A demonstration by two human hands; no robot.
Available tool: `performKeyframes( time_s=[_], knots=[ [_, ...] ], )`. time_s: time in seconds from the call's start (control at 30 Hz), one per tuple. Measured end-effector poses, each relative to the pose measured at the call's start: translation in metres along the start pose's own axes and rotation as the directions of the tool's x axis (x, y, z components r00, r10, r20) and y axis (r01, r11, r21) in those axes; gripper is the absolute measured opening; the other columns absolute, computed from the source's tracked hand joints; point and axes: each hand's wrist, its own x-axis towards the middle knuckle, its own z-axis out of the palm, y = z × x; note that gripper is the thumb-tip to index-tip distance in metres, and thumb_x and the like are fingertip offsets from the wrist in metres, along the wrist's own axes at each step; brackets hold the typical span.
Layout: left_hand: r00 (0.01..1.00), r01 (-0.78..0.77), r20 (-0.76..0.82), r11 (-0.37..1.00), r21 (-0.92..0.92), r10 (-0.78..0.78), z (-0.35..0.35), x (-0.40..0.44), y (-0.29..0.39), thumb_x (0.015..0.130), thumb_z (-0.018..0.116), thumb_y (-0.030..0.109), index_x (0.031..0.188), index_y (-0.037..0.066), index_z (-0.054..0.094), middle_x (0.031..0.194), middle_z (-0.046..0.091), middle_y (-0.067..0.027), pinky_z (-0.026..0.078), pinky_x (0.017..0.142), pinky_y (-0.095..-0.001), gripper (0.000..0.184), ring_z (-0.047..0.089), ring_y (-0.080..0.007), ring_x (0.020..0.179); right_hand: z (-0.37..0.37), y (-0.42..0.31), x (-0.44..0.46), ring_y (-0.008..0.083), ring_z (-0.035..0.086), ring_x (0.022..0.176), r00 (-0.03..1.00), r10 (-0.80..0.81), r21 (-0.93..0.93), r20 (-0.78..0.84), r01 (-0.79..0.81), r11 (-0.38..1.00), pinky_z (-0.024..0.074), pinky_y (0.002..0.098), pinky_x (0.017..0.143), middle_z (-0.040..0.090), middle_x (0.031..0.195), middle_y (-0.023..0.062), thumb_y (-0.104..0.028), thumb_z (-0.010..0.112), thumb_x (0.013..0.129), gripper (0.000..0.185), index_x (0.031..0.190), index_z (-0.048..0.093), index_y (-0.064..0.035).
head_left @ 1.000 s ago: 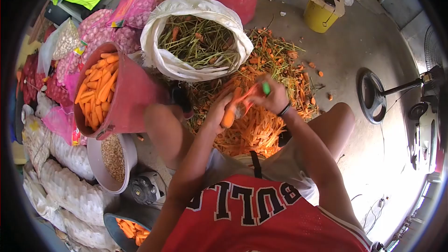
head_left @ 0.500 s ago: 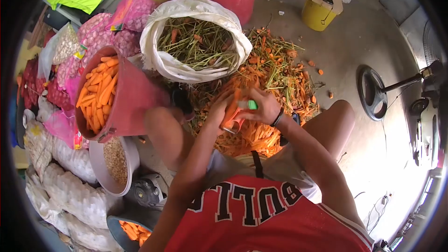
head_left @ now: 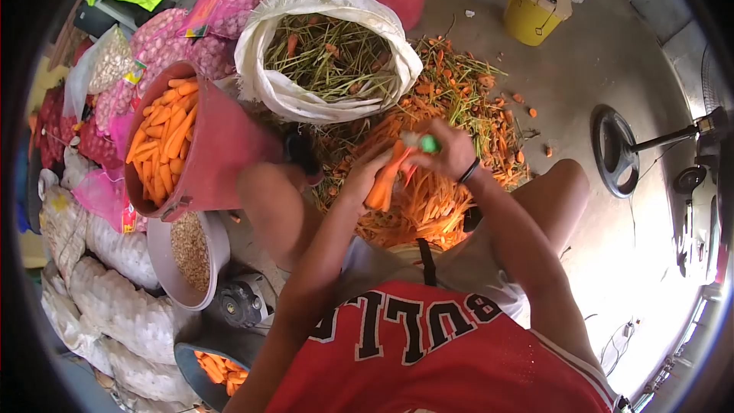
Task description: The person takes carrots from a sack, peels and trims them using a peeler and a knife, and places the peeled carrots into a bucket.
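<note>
My left hand point(head_left: 365, 174) is closed around an orange carrot point(head_left: 382, 188), whose thick end points down toward my lap. A peeler with a green handle end point(head_left: 430, 143) is gripped in my right hand point(head_left: 453, 151), close against the carrot's upper part. Motion blur and my fingers hide most of the peeler's blade. Below both hands lies a heap of orange carrot peelings point(head_left: 428, 210), between my knees.
A white sack point(head_left: 256, 69) of green stalks stands ahead. At left are a tilted red bucket point(head_left: 222, 153) of carrots, a pale basin point(head_left: 218, 241) and net bags of bulbs point(head_left: 157, 34). A dark tub point(head_left: 191, 371) holds more carrots. A round black base point(head_left: 612, 151) stands right.
My right hand has moved up and slightly right with the peeler, from the carrot's lower end toward its upper end. My left hand still holds the carrot. The whole view has shifted slightly.
</note>
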Motion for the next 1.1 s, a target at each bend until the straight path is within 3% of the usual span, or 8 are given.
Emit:
performKeyframes(
  time_s=[0.13, 0.33, 0.53, 0.63, 0.73, 0.87, 0.97, 1.1],
  knots=[
    [0.999, -0.005, 0.041, 0.999, 0.039, 0.003, 0.0, -0.001, 0.004, 0.098, 0.053, 0.02, 0.136, 0.009, 0.047, 0.098, 0.061, -0.007, 0.053, 0.063, -0.0264, 0.04, 0.061, -0.0145, 0.079, -0.024, 0.024, 0.016, 0.0284, 0.068, 0.081, 0.938, 0.285, -0.068, -0.198, -0.303, 0.951, 0.0558, 0.0384, 0.066, 0.064, 0.089, 0.0132, -0.042, 0.085, 0.066, 0.059, 0.107, 0.057, -0.0098],
    [0.993, -0.049, -0.117, 0.988, -0.144, 0.032, 0.016, 0.004, 0.005, 0.098, 0.052, 0.019, 0.132, 0.006, 0.051, 0.102, 0.063, -0.0082, 0.054, 0.062, -0.0281, 0.036, 0.063, -0.0162, 0.077, 0.009, -0.024, -0.008, 0.0245, 0.068, 0.073, 0.987, -0.161, 0.002, -0.005, 0.161, 0.987, 0.0542, 0.036, 0.064, 0.066, 0.082, 0.011, -0.041, 0.088, 0.064, 0.061, 0.105, 0.058, -0.007],
    [1.0, -0.009, 0.008, 1.0, 0.027, 0.008, 0.001, 0.0, 0.001, 0.098, 0.054, 0.022, 0.129, 0.005, 0.053, 0.096, 0.062, -0.0075, 0.054, 0.061, -0.0293, 0.036, 0.063, -0.0159, 0.075, -0.02, 0.029, 0.015, 0.0256, 0.069, 0.077, 0.939, 0.28, -0.077, -0.199, -0.3, 0.951, 0.0546, 0.0358, 0.065, 0.067, 0.09, 0.0118, -0.039, 0.087, 0.066, 0.057, 0.102, 0.058, -0.0065],
    [0.999, -0.002, -0.04, 0.992, -0.125, -0.003, 0.002, 0.008, 0.003, 0.098, 0.052, 0.021, 0.129, 0.006, 0.053, 0.096, 0.062, -0.0078, 0.054, 0.06, -0.0289, 0.035, 0.062, -0.0151, 0.074, -0.003, 0.002, 0.002, 0.0301, 0.068, 0.073, 0.975, 0.152, 0.261, -0.164, -0.106, 0.959, 0.0557, 0.0373, 0.063, 0.066, 0.084, 0.0125, -0.044, 0.085, 0.067, 0.06, 0.107, 0.06, -0.0068],
    [0.977, -0.059, -0.212, 0.99, -0.126, 0.031, 0.02, 0.008, 0.005, 0.098, 0.051, 0.021, 0.125, 0.006, 0.056, 0.094, 0.062, -0.0064, 0.054, 0.062, -0.0272, 0.031, 0.062, -0.0132, 0.073, 0.005, -0.034, -0.005, 0.0276, 0.068, 0.073, 0.965, -0.257, 0.006, -0.055, 0.258, 0.966, 0.0566, 0.0375, 0.064, 0.067, 0.085, 0.0123, -0.041, 0.086, 0.067, 0.06, 0.107, 0.059, -0.0054],
    [0.992, -0.016, 0.122, 1.0, -0.02, 0.018, -0.009, 0.004, -0.007, 0.096, 0.055, 0.023, 0.125, 0.006, 0.057, 0.095, 0.063, -0.0056, 0.054, 0.062, -0.0256, 0.033, 0.062, -0.0118, 0.073, 0.0, 0.004, 0.005, 0.0247, 0.069, 0.072, 0.996, 0.017, 0.12, -0.092, -0.006, 0.993, 0.0572, 0.0371, 0.065, 0.067, 0.085, 0.0123, -0.042, 0.087, 0.066, 0.061, 0.106, 0.059, -0.0043],
    [0.999, -0.024, -0.032, 0.983, 0.185, 0.03, 0.012, -0.007, 0.01, 0.096, 0.055, 0.025, 0.122, 0.006, 0.058, 0.095, 0.063, -0.0072, 0.054, 0.06, -0.0259, 0.032, 0.062, -0.0124, 0.071, -0.012, 0.029, 0.013, 0.0215, 0.069, 0.075, 0.944, 0.17, -0.115, -0.283, -0.21, 0.971, 0.0553, 0.0347, 0.063, 0.069, 0.087, 0.0128, -0.039, 0.088, 0.066, 0.063, 0.109, 0.059, -0.003],
    [0.998, -0.012, 0.058, 0.99, -0.137, 0.02, -0.016, 0.022, -0.005, 0.098, 0.05, 0.026, 0.124, 0.006, 0.057, 0.096, 0.064, -0.0076, 0.056, 0.061, -0.0283, 0.033, 0.065, -0.0143, 0.08, 0.002, -0.013, 0.0, 0.0243, 0.069, 0.072, 0.991, 0.027, 0.137, -0.132, -0.009, 0.991, 0.0568, 0.038, 0.063, 0.066, 0.081, 0.0106, -0.048, 0.086, 0.065, 0.069, 0.112, 0.06, -0.0043]
  ],
)
